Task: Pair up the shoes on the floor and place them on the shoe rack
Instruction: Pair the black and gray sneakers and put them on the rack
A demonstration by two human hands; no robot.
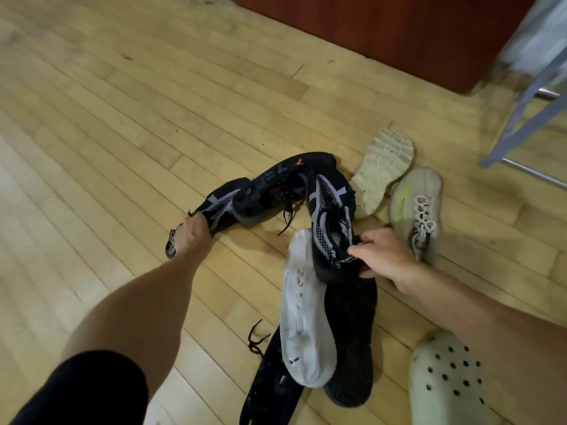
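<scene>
On plank floor (122,118), knit black sneakers (329,216).

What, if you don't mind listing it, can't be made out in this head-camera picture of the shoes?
- Shoe rack: not identifiable; the blurred metal frame at the top right is cut off by the edge.
- Black shoe under the white shoe: partly covered.
- Perforated clog: cut off at the bottom edge.
- Heel lettering under the left hand and right hand: too blurred to read.

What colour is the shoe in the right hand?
Black with grey-white stripes and dotted mesh on the shoe, gripped at the heel by the right hand. Head view.
</scene>
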